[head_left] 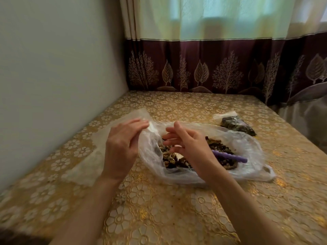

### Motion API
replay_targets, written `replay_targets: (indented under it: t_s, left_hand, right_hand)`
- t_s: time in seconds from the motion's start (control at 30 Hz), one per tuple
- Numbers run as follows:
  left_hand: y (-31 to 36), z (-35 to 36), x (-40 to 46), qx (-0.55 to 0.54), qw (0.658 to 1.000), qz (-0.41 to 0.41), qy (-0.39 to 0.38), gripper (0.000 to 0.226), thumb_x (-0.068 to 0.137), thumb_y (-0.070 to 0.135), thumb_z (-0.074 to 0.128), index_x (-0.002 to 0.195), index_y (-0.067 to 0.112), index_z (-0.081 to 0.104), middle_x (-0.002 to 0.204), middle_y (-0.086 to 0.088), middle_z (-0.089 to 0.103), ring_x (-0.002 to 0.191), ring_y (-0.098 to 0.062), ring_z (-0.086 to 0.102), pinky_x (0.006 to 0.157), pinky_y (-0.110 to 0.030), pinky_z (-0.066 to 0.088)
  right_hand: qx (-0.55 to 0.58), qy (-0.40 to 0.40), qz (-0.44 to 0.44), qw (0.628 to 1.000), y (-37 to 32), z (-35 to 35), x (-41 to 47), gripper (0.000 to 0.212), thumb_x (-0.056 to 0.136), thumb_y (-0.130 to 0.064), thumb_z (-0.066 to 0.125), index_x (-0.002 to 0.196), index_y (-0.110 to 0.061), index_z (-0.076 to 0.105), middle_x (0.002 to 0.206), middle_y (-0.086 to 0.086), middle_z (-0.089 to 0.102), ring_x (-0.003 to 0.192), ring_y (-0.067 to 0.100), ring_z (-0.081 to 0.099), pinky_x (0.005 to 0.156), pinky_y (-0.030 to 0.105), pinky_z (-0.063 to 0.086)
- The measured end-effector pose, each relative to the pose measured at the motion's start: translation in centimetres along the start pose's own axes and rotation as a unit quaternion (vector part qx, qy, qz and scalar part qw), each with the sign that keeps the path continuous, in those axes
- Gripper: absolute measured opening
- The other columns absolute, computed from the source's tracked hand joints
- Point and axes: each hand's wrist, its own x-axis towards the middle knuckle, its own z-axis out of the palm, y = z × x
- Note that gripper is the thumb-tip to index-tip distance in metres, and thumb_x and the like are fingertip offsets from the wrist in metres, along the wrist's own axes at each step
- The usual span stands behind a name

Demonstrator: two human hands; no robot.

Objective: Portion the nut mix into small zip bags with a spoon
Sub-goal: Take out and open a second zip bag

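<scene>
A large clear plastic bag (247,144) lies open in the middle of the table with dark nut mix (178,160) inside. A purple spoon (231,156) rests on the nuts, its handle pointing right. My left hand (123,145) holds a limp, empty clear zip bag (88,161) at its top edge, just left of the big bag. My right hand (187,144) hovers over the nut mix with fingers spread and loose, holding nothing. It hides the spoon's bowl end.
A small zip bag filled with nut mix (237,125) lies at the back right. The table (159,209) has a gold floral cloth. A wall runs along its left side and a curtain hangs behind it.
</scene>
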Motion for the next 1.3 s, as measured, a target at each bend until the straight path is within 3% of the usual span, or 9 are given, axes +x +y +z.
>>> replay_targets:
  t_s: [0.13, 0.27, 0.43, 0.6, 0.7, 0.8, 0.97, 1.13, 1.3]
  left_hand:
    - [0.7, 0.8, -0.4, 0.001, 0.997, 0.045, -0.067, 0.028, 0.083, 0.000, 0.064, 0.109, 0.010, 0.067, 0.104, -0.007, 0.067, 0.097, -0.018, 0.058, 0.084, -0.029, 0.044]
    - [1.0, 1.0, -0.6, 0.003, 0.992, 0.074, -0.106, 0.026, 0.085, 0.009, 0.058, 0.109, 0.014, 0.068, 0.098, -0.006, 0.065, 0.093, -0.014, 0.051, 0.076, -0.033, 0.044]
    - [1.5, 0.8, -0.5, -0.026, 0.980, 0.111, -0.164, 0.023, 0.081, 0.006, 0.056, 0.097, 0.010, 0.071, 0.097, 0.001, 0.070, 0.095, -0.013, 0.063, 0.075, -0.033, 0.048]
    - [2.1, 0.2, -0.6, -0.123, 0.983, -0.005, -0.137, 0.027, 0.078, 0.014, 0.047, 0.088, 0.006, 0.071, 0.091, -0.001, 0.069, 0.089, -0.013, 0.062, 0.081, -0.024, 0.048]
    - [2.1, 0.2, -0.7, -0.143, 0.980, -0.085, -0.114, 0.028, 0.083, 0.030, 0.051, 0.077, 0.008, 0.068, 0.074, -0.001, 0.065, 0.073, -0.008, 0.054, 0.069, -0.013, 0.038]
    - [2.2, 0.6, -0.8, -0.188, 0.963, -0.147, -0.126, 0.032, 0.083, 0.039, 0.058, 0.077, 0.008, 0.064, 0.067, -0.001, 0.061, 0.063, -0.012, 0.053, 0.058, -0.015, 0.038]
    - [2.5, 1.0, -0.9, -0.213, 0.959, -0.132, -0.132, 0.033, 0.085, 0.038, 0.047, 0.070, 0.012, 0.061, 0.060, -0.002, 0.058, 0.056, -0.015, 0.053, 0.051, -0.021, 0.041]
    - [2.4, 0.7, -0.9, -0.256, 0.944, -0.154, -0.142, 0.029, 0.086, 0.033, 0.044, 0.068, 0.016, 0.061, 0.062, 0.000, 0.059, 0.059, -0.015, 0.055, 0.057, -0.029, 0.045]
    - [2.5, 0.8, -0.8, -0.234, 0.951, -0.135, -0.150, 0.017, 0.084, 0.014, 0.053, 0.073, 0.018, 0.064, 0.060, 0.008, 0.059, 0.057, -0.005, 0.054, 0.055, -0.011, 0.039]
  right_hand:
    - [0.059, -0.019, 0.065, 0.996, 0.5, -0.2, -0.1, 0.031, 0.095, -0.035, 0.050, 0.102, -0.009, 0.065, 0.084, 0.005, 0.072, 0.072, 0.012, 0.065, 0.059, 0.020, 0.049]
    - [-0.007, 0.023, 0.036, 0.999, 1.0, -0.7, 0.0, 0.017, 0.091, -0.024, 0.060, 0.095, -0.013, 0.072, 0.068, -0.007, 0.065, 0.059, 0.002, 0.055, 0.050, 0.013, 0.042]
    - [-0.063, 0.031, 0.041, 0.997, 1.6, -1.0, -0.1, 0.011, 0.088, -0.013, 0.064, 0.090, -0.010, 0.074, 0.062, -0.003, 0.065, 0.053, 0.003, 0.054, 0.047, 0.013, 0.040]
    - [-0.119, 0.056, -0.036, 0.991, 1.4, -0.9, -0.6, 0.014, 0.088, -0.010, 0.063, 0.079, -0.018, 0.070, 0.059, -0.007, 0.065, 0.051, -0.002, 0.056, 0.048, 0.010, 0.040]
    - [-0.194, 0.060, -0.101, 0.974, 1.3, -0.7, -0.8, 0.011, 0.087, -0.013, 0.064, 0.079, -0.020, 0.068, 0.066, -0.007, 0.066, 0.059, 0.001, 0.061, 0.057, 0.014, 0.047]
    - [-0.261, 0.047, -0.156, 0.951, 1.4, -0.2, -1.2, 0.011, 0.086, -0.013, 0.066, 0.079, -0.022, 0.066, 0.070, -0.011, 0.064, 0.066, 0.000, 0.061, 0.065, 0.015, 0.049]
    - [-0.322, 0.013, -0.221, 0.920, 1.8, 0.6, -1.7, 0.004, 0.084, -0.015, 0.070, 0.081, -0.015, 0.068, 0.068, -0.015, 0.058, 0.062, -0.004, 0.055, 0.062, 0.010, 0.044]
    - [-0.242, 0.007, -0.185, 0.953, 1.5, 0.3, -1.6, 0.010, 0.083, -0.019, 0.071, 0.076, -0.011, 0.067, 0.065, -0.009, 0.061, 0.058, 0.000, 0.054, 0.058, 0.014, 0.043]
    - [-0.184, 0.015, -0.155, 0.971, 1.6, 0.0, -1.4, 0.008, 0.084, -0.013, 0.067, 0.077, -0.015, 0.067, 0.062, -0.013, 0.060, 0.059, -0.002, 0.053, 0.057, 0.011, 0.040]
